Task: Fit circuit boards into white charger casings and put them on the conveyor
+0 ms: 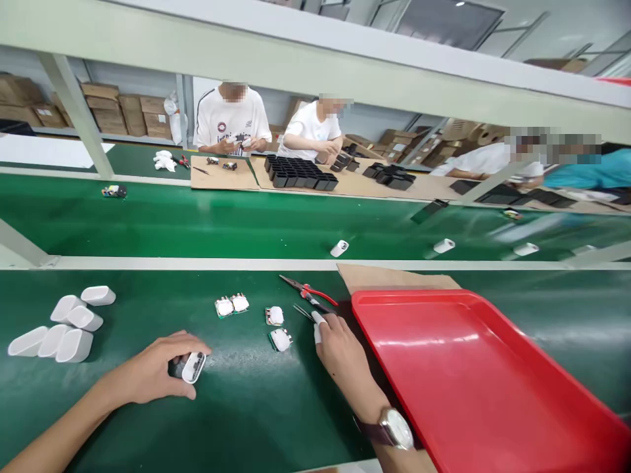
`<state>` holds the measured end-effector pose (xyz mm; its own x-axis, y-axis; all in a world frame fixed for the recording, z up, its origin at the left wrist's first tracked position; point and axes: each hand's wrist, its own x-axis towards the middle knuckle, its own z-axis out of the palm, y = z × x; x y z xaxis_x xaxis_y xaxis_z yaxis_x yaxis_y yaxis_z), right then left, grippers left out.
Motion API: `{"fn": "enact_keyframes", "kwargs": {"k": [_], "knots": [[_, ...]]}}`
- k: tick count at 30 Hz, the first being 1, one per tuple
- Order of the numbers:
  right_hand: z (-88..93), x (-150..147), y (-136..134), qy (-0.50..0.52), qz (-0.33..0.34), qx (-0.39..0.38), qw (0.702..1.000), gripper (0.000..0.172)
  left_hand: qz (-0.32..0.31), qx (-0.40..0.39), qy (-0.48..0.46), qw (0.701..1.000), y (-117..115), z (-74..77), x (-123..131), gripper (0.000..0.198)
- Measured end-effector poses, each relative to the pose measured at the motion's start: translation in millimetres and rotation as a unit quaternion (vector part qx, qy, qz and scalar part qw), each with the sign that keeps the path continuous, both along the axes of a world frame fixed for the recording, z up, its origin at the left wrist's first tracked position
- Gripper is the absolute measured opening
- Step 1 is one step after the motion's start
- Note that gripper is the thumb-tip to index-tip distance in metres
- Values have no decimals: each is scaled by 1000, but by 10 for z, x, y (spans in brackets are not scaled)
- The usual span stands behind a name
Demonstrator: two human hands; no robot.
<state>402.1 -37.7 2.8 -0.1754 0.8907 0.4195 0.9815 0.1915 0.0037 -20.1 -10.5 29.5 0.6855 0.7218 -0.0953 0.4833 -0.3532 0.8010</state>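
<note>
My left hand (155,369) is curled round a white oval plastic housing (194,368), fingers above and thumb below; dark parts show inside its open end. White covers wrap fingertips of my right hand (340,348), which holds metal tweezers (304,313) pointing up and left. Just beyond that hand lie red-and-black long-nose pliers (309,292). Between my hands are small circuit boards with white pads: a pair (231,305), one board (275,316) and another board (280,339) nearer me. Several white housings (73,345) stand grouped at the left.
A large red tray (444,381) fills the right side, with brown cardboard (394,279) at its far edge. Past a pale rail (197,264), a green conveyor belt (221,226) carries white housings (340,248). Several people sit opposite, near black trays (300,172).
</note>
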Motion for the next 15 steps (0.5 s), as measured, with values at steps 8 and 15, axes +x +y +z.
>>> {"fn": "enact_keyframes", "kwargs": {"k": [8,15], "knots": [[405,-931,-199,366,198,-103,903,20,171,66,-74,980,-164,-118,159,41],[483,-1675,-301,320,280,-177,888,41,234,140,-76,959,-204,-210,119,55]]}}
